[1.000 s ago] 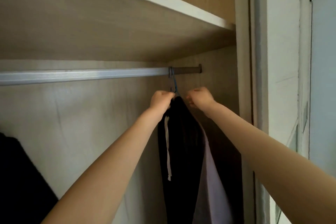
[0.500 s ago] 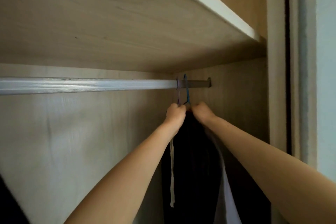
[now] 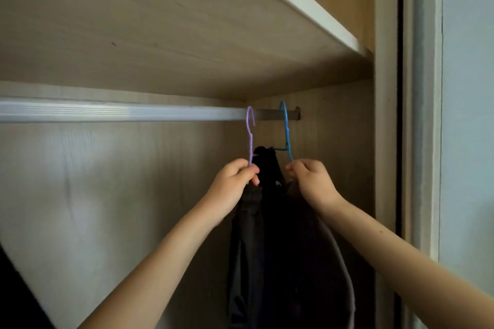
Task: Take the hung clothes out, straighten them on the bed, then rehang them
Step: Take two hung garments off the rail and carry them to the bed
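Note:
Inside the wardrobe, a purple hanger (image 3: 250,136) and a blue hanger (image 3: 285,131) hook over the right end of the silver rail (image 3: 120,113). My left hand (image 3: 235,181) is closed around the purple hanger's neck. My right hand (image 3: 310,179) grips the blue hanger just below its neck. Dark clothes (image 3: 280,248) hang bunched between and below both hands; a greyish garment (image 3: 336,270) shows at their right side. How many garments there are, I cannot tell.
A wooden shelf (image 3: 294,2) juts out overhead, just above the rail. The wardrobe's right side panel (image 3: 385,141) stands close to my right arm. A dark garment edge (image 3: 16,294) shows at the bottom left. The pale back wall (image 3: 107,195) lies behind the rail.
The two hangers, close together before, are now spread apart along the rail: purple to the left, blue to the right. The white drawstring is no longer visible.

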{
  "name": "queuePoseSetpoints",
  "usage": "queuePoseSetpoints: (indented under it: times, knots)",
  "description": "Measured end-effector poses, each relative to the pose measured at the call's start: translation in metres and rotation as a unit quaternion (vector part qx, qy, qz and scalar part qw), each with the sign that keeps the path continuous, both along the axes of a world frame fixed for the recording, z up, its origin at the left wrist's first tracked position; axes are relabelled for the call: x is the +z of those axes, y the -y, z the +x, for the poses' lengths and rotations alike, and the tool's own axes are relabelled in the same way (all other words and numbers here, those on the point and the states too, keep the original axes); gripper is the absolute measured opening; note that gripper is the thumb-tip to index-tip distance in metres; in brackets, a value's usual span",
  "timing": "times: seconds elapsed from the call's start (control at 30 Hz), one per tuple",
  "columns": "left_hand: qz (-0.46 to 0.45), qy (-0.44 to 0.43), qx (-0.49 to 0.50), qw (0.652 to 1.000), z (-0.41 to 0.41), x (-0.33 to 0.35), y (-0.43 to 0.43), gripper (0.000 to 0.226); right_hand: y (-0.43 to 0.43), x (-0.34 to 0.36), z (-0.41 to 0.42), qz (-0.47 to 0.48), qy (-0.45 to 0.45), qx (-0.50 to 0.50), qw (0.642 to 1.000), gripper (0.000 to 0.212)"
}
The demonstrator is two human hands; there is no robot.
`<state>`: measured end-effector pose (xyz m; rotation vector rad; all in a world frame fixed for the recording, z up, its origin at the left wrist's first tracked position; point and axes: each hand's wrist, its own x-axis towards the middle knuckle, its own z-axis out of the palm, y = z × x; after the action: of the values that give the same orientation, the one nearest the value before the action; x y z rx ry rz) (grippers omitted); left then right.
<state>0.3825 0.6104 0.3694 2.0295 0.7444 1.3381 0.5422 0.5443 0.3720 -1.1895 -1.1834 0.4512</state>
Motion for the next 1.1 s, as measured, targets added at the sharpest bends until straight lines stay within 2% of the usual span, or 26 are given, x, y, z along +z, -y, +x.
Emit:
queuePoseSetpoints:
  times: [0.17, 0.3, 0.43, 0.6, 0.73, 0.87, 1.0, 1.1]
  knots:
    - [-0.091, 0.026, -0.076, 0.993, -0.037, -0.081, 0.051, 0.026, 0.071, -0.072, -0.008, -0.017, 0.030, 0.008, 0.999, 0.027]
    - [-0.175, 0.072, -0.122, 0.974, -0.058, -0.154, 0.089, 0.015, 0.131, -0.135, -0.013, -0.049, 0.033, -0.006, 0.998, 0.028]
    - [-0.223, 0.025, -0.158, 0.962, -0.075, -0.217, 0.139, 0.018, 0.204, -0.192, -0.012, -0.114, 0.039, -0.009, 0.993, 0.029]
    - [-0.279, -0.035, -0.246, 0.927, -0.081, -0.250, 0.220, 0.020, 0.315, -0.238, -0.003, -0.160, -0.002, -0.046, 0.986, 0.030]
    - [-0.297, -0.092, -0.318, 0.896, -0.064, -0.254, 0.281, 0.019, 0.413, -0.250, -0.004, -0.167, -0.019, -0.133, 0.977, 0.032]
    - [-0.286, -0.152, -0.403, 0.856, -0.029, -0.250, 0.325, 0.020, 0.501, -0.251, -0.017, -0.181, -0.041, -0.240, 0.953, 0.031]
    - [-0.286, -0.172, -0.498, 0.801, 0.015, -0.249, 0.363, 0.021, 0.576, -0.248, -0.028, -0.186, -0.086, -0.366, 0.908, 0.029]
    - [-0.290, -0.175, -0.558, 0.757, 0.054, -0.254, 0.387, 0.020, 0.620, -0.243, -0.039, -0.178, -0.098, -0.469, 0.859, 0.028]
